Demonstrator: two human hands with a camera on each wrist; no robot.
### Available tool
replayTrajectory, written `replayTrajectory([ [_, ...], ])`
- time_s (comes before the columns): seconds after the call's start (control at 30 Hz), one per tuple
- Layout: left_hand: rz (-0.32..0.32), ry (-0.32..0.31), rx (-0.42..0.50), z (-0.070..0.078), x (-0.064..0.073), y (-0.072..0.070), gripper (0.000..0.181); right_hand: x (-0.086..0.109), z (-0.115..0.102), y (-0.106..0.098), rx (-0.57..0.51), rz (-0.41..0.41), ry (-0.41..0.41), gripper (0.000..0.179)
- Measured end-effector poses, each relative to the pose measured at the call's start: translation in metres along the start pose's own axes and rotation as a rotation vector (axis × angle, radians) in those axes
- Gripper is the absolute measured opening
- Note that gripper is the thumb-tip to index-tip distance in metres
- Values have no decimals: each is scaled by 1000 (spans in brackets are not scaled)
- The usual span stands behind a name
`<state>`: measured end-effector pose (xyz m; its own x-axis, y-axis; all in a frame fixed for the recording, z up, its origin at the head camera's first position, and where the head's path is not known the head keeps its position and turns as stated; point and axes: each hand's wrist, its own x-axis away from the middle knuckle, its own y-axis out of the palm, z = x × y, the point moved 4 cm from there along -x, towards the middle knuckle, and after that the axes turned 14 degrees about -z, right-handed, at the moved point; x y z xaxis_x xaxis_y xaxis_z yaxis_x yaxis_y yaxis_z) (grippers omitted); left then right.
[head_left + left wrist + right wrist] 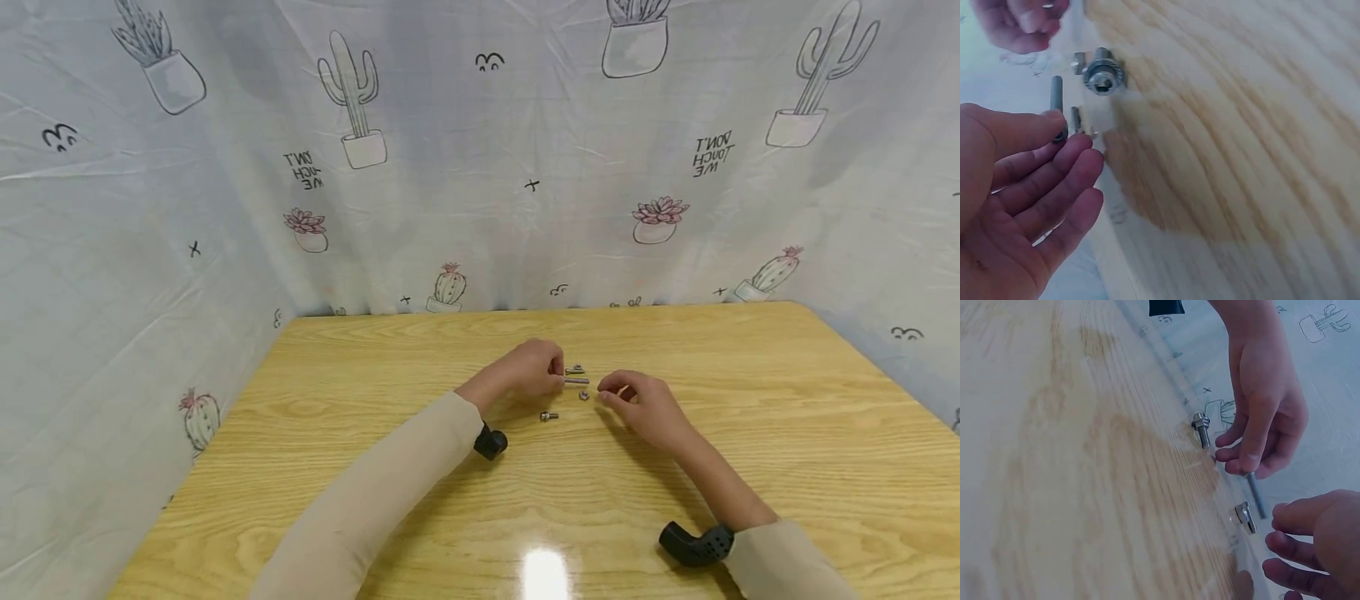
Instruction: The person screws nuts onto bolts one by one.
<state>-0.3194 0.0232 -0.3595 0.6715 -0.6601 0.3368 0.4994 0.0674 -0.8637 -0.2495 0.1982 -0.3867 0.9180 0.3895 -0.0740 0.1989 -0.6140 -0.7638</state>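
Observation:
My left hand [534, 367] pinches a plain silver bolt [576, 381] between thumb and fingers, its threaded shank pointing toward the right hand. In the left wrist view the bolt [1056, 100] sticks out past the thumb, its round end at the fingertips. Just right of the shank's tip is my right hand [647, 408], its fingers loosely bent and apart in the right wrist view, with nothing visible between them. A nut [583, 396] lies on the table between the hands. Nearer the person rests a shorter bolt with hardware on its shank [549, 416].
Behind the held bolt, another bolt [574, 372] and a nut [578, 367] lie on the wooden table [360, 358]. A cactus-print curtain [465, 183] stands along the table's far edge. Black wrist devices [697, 546] are worn at both sleeves.

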Motion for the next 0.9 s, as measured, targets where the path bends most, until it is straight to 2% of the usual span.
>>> replayTrajectory([
  [0.13, 60, 9, 101, -9, 9, 0, 8, -5, -3, 2, 27, -16, -8, 13],
  [0.43, 173, 99, 344, -26, 35, 3, 7, -18, -8, 6, 86, -61, 0, 19],
  [0.7, 214, 146, 500, -29, 58, 6, 6, -24, -12, 9, 154, -107, 11, 15],
  [0.9, 234, 165, 564, -32, 69, 5, 4, -28, -15, 12, 237, -98, 13, 6],
])
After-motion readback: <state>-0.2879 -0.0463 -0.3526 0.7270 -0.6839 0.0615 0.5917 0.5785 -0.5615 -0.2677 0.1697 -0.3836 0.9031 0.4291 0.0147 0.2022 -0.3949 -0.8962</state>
